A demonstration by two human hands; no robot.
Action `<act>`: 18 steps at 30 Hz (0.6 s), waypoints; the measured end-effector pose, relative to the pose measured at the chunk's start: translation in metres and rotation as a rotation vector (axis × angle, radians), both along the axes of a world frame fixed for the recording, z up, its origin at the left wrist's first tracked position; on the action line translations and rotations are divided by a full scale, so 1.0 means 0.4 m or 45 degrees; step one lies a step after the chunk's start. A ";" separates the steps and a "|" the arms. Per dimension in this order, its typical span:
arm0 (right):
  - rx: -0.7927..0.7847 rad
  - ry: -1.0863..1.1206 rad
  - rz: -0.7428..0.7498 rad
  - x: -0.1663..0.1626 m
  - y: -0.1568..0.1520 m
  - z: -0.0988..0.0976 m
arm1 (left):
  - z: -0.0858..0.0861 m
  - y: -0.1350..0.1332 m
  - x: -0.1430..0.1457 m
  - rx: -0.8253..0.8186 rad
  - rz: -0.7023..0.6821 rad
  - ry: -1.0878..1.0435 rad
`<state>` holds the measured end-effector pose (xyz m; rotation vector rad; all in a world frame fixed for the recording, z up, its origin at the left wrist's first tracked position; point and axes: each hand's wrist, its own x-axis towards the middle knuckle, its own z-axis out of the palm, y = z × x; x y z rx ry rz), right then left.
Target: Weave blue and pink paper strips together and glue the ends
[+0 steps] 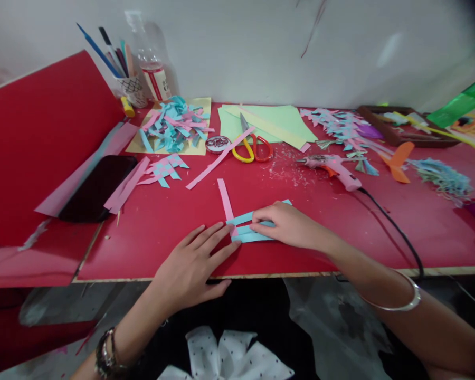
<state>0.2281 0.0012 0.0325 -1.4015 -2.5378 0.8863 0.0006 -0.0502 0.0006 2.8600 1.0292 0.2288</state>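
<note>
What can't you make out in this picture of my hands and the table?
All in the head view:
- Part of the blue strips: hidden under the right hand.
- Where the pink strip meets them: partly covered by fingertips of the left hand.
- Wording on the bottle label: too small and blurred.
- The green object: cut off by the right edge.
</note>
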 end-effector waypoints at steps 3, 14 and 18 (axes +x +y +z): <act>0.005 0.011 0.025 0.004 0.000 -0.002 | 0.001 0.000 0.000 0.012 -0.003 -0.006; 0.031 -0.064 0.011 -0.001 -0.004 0.003 | -0.001 0.000 -0.002 -0.027 -0.001 0.000; 0.086 -0.141 -0.050 0.002 -0.013 0.017 | -0.001 0.000 -0.002 -0.029 -0.009 -0.011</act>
